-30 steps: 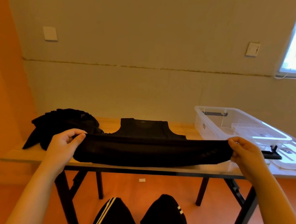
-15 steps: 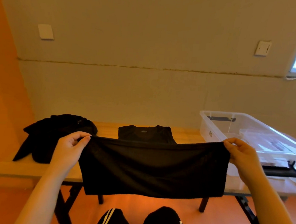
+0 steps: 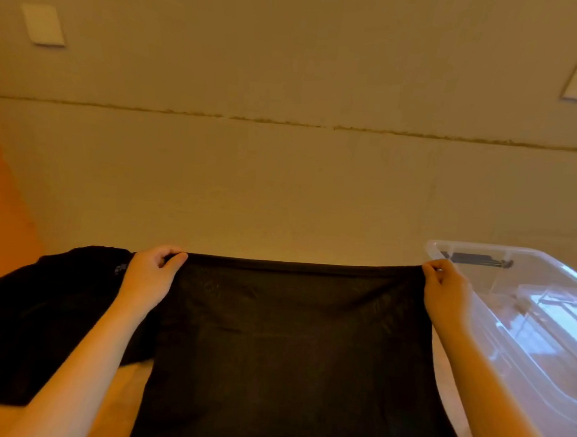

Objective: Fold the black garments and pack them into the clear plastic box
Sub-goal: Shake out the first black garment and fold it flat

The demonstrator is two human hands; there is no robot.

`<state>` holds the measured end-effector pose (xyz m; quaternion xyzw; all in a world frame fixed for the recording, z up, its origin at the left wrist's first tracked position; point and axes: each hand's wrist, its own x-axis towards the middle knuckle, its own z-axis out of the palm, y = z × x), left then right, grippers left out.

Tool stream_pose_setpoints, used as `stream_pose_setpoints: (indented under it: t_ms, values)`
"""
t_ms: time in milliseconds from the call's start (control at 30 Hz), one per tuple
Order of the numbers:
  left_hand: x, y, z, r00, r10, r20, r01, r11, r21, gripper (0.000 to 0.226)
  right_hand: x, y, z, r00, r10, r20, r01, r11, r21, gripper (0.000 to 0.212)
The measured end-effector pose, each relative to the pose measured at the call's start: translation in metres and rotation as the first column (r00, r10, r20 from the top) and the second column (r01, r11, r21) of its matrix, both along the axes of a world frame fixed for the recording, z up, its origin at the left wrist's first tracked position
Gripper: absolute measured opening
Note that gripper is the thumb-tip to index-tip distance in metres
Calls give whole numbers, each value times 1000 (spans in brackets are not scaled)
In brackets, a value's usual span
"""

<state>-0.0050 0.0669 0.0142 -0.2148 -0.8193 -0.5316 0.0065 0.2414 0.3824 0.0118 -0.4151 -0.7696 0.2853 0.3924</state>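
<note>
Beige wall behind; black garment (image 3: 291, 348) stretched between left hand (image 3: 150, 277) and right hand (image 3: 446, 290), both pinching top corners.

Both bare forearms reach forward and up from the bottom corners, set wide apart and roughly level. The left hand (image 3: 150, 273) is curled, thumb and fingers pinching the top left corner of the garment (image 3: 291, 355), knuckles toward the camera. The right hand (image 3: 446, 290) pinches the top right corner in the same way, fingertips bunched at the edge. The wrists are nearly straight, and the cloth between the two hands is drawn taut along its upper edge.
</note>
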Motion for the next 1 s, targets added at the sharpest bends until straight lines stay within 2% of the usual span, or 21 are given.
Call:
stream_pose_setpoints:
  t_ms: [67,167,233,300,400,500,567,633,700,767,800,900,1000]
  values:
    - [-28,25,-2,998,-52,24,53,997,-55,19,-25,21,-2,1000,-10,26,11,1000,-20,16]
    - [-60,57,-11,997,-67,39,71,992,-105,20,-61,46,-13,997,-26,73,37,986,-161,25]
    - [-81,75,-24,1000,12,1,-11,985,-172,21,-89,59,-21,998,2,57,9,982,-187,22]
    - [-91,86,-43,995,92,-43,-100,959,-266,23,-107,70,-34,997,-5,80,16,990,-143,22]
    - [-68,98,-65,987,-2,-161,-69,897,-437,32,-120,69,-58,964,57,259,-19,989,-146,44]
    - [-20,108,-79,957,-232,-172,98,821,-562,45,-117,38,-74,891,208,403,-194,978,-77,58]
    - [6,110,-91,929,-341,-143,153,707,-690,53,-108,10,-84,768,358,531,-378,923,-76,59]
    - [19,106,-102,927,-365,-84,164,597,-785,56,-96,-12,-90,636,431,640,-490,866,-96,63]
    - [24,101,-109,938,-340,-62,144,548,-824,58,-85,-21,-97,565,426,706,-502,857,-116,90]
    - [28,96,-111,947,-316,-52,130,527,-840,60,-74,-15,-106,536,388,750,-472,874,-115,119]
    - [30,94,-111,950,-308,-52,123,522,-844,61,-70,-11,-108,536,367,761,-458,883,-103,125]
    - [39,92,-109,951,-303,-58,115,524,-844,62,-58,-7,-106,528,354,772,-440,892,-107,117]
    - [57,92,-109,953,-296,-65,109,535,-838,62,-41,-9,-106,527,335,781,-426,899,-99,131]
